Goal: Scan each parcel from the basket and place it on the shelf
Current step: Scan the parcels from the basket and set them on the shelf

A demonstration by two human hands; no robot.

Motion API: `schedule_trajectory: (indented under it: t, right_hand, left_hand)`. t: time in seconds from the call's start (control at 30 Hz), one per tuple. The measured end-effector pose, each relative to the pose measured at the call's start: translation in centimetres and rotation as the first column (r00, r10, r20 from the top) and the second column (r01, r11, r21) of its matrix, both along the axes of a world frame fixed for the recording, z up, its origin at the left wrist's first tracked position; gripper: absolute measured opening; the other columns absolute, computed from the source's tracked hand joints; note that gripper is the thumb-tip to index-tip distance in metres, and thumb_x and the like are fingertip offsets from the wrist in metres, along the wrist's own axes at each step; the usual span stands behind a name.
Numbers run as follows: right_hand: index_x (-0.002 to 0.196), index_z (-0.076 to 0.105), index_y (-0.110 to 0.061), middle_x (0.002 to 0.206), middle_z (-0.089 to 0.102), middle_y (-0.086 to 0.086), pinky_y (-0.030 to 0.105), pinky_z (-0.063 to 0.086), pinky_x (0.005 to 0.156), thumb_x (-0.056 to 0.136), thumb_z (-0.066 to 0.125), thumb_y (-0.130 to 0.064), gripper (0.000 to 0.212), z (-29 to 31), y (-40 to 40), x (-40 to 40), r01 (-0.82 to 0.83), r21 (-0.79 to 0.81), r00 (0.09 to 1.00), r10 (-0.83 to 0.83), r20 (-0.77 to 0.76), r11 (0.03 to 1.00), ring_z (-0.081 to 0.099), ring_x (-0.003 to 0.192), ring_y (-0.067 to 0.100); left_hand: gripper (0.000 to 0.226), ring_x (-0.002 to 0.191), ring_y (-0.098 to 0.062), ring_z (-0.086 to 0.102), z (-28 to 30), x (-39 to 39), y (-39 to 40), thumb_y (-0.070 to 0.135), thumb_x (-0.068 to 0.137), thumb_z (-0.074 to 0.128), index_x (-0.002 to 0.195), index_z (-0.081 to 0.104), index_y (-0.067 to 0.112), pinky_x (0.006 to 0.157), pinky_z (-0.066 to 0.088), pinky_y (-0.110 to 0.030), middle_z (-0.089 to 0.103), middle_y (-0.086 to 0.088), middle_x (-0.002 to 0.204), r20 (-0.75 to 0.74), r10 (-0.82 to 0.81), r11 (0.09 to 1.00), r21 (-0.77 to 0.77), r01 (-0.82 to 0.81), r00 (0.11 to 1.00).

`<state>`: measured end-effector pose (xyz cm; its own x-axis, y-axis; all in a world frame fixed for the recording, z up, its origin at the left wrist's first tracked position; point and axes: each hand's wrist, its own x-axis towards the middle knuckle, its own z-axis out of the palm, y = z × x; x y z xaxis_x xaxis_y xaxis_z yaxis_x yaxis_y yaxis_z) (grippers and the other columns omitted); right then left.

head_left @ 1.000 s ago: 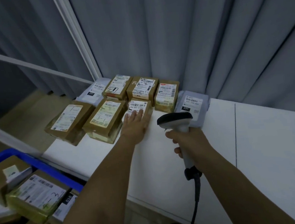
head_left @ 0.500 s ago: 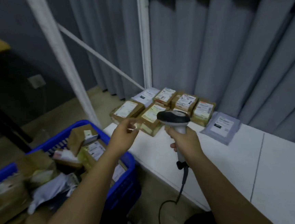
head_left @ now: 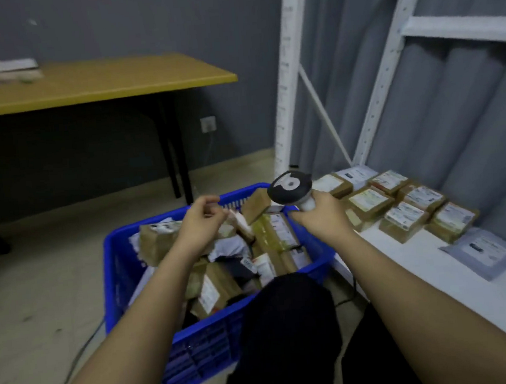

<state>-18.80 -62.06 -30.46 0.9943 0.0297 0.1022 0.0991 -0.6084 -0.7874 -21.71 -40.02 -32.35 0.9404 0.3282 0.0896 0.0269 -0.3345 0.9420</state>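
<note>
The blue basket point(head_left: 113, 265) stands on the floor in front of me, filled with several brown cardboard parcels point(head_left: 214, 287) and some soft bags. My left hand point(head_left: 201, 224) hovers over the basket's far side with fingers loosely curled, holding nothing. My right hand point(head_left: 321, 216) grips the handle of the barcode scanner point(head_left: 290, 190), whose dark head sits above the basket's right corner. On the white shelf point(head_left: 437, 286) to the right lie several labelled brown parcels point(head_left: 400, 209) in rows and a grey mailer bag point(head_left: 480, 251).
White shelf uprights point(head_left: 288, 81) rise behind the basket, with a grey curtain behind them. A wooden table point(head_left: 98, 83) with black legs stands at the back left. My knee in black trousers point(head_left: 288, 326) presses against the basket's near side. A cable point(head_left: 84, 344) runs along the floor.
My view has swung left from the shelf to the basket. My left hand left the parcel on the shelf and moved over the basket; my right hand with the scanner followed.
</note>
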Motion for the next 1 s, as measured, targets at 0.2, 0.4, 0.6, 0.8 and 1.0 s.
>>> schedule_trajectory:
  t: [0.2, 0.4, 0.6, 0.8, 1.0]
  right_hand:
    - [0.088, 0.062, -0.013, 0.081, 0.067, 0.004, 0.035, 0.050, 0.067, 0.076, 0.072, -0.021, 0.018, 0.5, 9.0, -0.3, -0.150, -0.045, 0.988, 0.151, 0.015, 0.988, 0.062, 0.079, 0.023]
    - [0.083, 0.054, -0.020, 0.075, 0.058, -0.006, 0.030, 0.046, 0.066, 0.078, 0.076, -0.018, 0.023, -1.2, 15.0, 0.6, -0.245, 0.011, 0.967, 0.245, -0.066, 0.969, 0.056, 0.072, 0.012]
    - [0.091, 0.055, -0.017, 0.079, 0.059, -0.006, 0.029, 0.045, 0.071, 0.077, 0.079, -0.015, 0.028, -3.2, 18.2, 3.2, -0.186, 0.205, 0.958, 0.224, -0.179, 0.961, 0.058, 0.079, 0.016]
    - [0.102, 0.059, -0.009, 0.085, 0.062, 0.004, 0.023, 0.040, 0.055, 0.077, 0.080, -0.018, 0.034, -5.3, 19.0, 5.3, -0.069, 0.275, 0.947, 0.150, -0.286, 0.959, 0.058, 0.080, 0.020]
    - [0.103, 0.057, -0.012, 0.084, 0.060, 0.001, 0.020, 0.039, 0.054, 0.080, 0.078, -0.017, 0.032, -7.2, 18.1, 6.2, -0.092, 0.254, 0.925, 0.177, -0.336, 0.963, 0.057, 0.081, 0.019]
  left_hand:
    - [0.036, 0.102, -0.019, 0.056, -2.5, -4.2, 9.1, 0.019, 0.090, 0.062, 0.125, 0.052, 0.016, 0.087, 0.049, -0.034, 0.055, -0.005, 0.116, -0.098, 0.213, 0.969, -0.104, -0.223, 0.972]
    - [0.044, 0.110, -0.023, 0.052, -6.2, -4.2, 14.3, 0.023, 0.090, 0.063, 0.130, 0.049, 0.009, 0.084, 0.039, -0.030, 0.053, -0.009, 0.128, -0.169, 0.354, 0.924, -0.089, -0.372, 0.920]
    - [0.065, 0.119, -0.030, 0.051, -8.9, -1.4, 15.3, 0.040, 0.088, 0.063, 0.140, 0.036, 0.012, 0.089, 0.045, -0.038, 0.041, -0.011, 0.142, -0.307, 0.324, 0.910, -0.157, -0.384, 0.895]
    - [0.106, 0.134, -0.038, 0.035, -10.4, 2.2, 16.0, 0.072, 0.074, 0.058, 0.151, 0.010, 0.017, 0.104, 0.037, -0.057, 0.023, -0.013, 0.154, -0.526, 0.271, 0.861, -0.241, -0.448, 0.806]
    - [0.114, 0.134, -0.039, 0.036, -11.1, 3.9, 17.0, 0.078, 0.071, 0.054, 0.152, 0.000, 0.019, 0.102, 0.041, -0.052, 0.024, -0.013, 0.155, -0.610, 0.175, 0.821, -0.343, -0.457, 0.773]
